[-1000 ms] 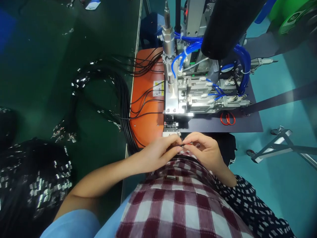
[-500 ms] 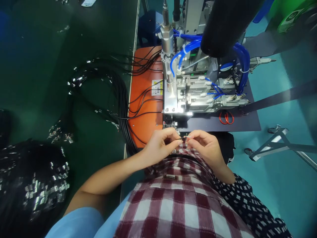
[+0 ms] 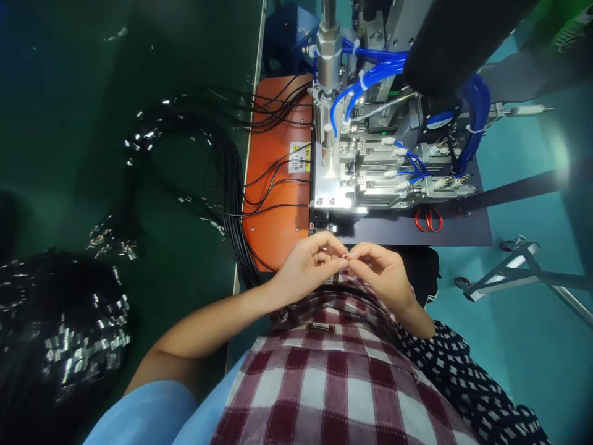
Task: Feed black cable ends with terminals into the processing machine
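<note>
My left hand (image 3: 308, 269) is closed in a pinch on the end of a thin black cable, now mostly hidden by the fingers. Thumb and forefinger of my right hand (image 3: 382, 272) pinch a small pale connector piece (image 3: 351, 255), too small to make out in detail. The fingertips of both hands meet in front of my checked apron (image 3: 343, 346), just below the machine's front edge. Black cables (image 3: 234, 210) hang in a thick bundle left of my hands, and a few loose ones cross the orange plate (image 3: 278, 232).
A metal machine (image 3: 370, 179) with blue air hoses (image 3: 384, 71) stands beyond my hands. Red-handled scissors (image 3: 428, 220) lie on its dark base. More black cables with shiny ends (image 3: 86, 346) are heaped at left. A wheeled metal frame (image 3: 523, 266) stands at right.
My hands have come together, closing the small gap where the cable end showed. The view has shifted slightly, so the machine appears farther right.
</note>
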A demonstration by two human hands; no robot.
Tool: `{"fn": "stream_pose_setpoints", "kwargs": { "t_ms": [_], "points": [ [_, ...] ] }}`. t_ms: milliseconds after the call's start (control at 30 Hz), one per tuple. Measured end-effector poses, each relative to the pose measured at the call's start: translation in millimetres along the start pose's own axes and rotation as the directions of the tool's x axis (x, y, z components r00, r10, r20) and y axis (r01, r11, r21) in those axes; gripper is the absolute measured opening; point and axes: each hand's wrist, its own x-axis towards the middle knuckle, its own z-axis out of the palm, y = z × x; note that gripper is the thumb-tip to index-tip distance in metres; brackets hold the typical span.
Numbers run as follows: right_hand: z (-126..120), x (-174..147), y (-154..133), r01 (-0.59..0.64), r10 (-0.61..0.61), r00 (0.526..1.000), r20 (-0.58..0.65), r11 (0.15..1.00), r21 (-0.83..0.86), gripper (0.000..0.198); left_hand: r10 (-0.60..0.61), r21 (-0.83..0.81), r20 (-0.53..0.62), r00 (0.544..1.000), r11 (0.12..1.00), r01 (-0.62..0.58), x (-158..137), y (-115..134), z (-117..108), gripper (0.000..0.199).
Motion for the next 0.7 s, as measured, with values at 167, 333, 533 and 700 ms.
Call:
{"fn": "stream_pose_setpoints", "kwargs": {
  "t_ms": [167, 333, 533, 700],
  "points": [
    [-18.5, 4.0, -9.2, 0.089, -0.086, 0.996, 0.029, 0.988, -0.123, 0.012, 0.007, 0.05, 0.021, 1.0, 0.999, -0.008, -4.9, -0.5, -0.9, 0.016],
    [-22.6, 7.6, -24.6, 0.295, -0.244, 0.943, 0.225, 0.928, -0.226, 0.021, 0.16, 0.186, -0.004, 0.987, 0.97, -0.156, -10.2, 1.4, -2.3, 0.014],
    [-19.2, 9.3, -33.7, 0.426, -0.365, 0.903, 0.225, 0.824, -0.373, 0.011, 0.166, 0.128, -0.01, 0.986, 0.978, -0.164, -10.8, 2.8, -2.0, 0.014],
    [-12.9, 7.6, -30.9, 0.537, -0.537, 0.817, 0.21, 0.574, -0.618, 0.009, 0.167, 0.094, -0.029, 0.986, 0.982, -0.164, -8.3, 4.5, -2.3, 0.016]
  ]
}}
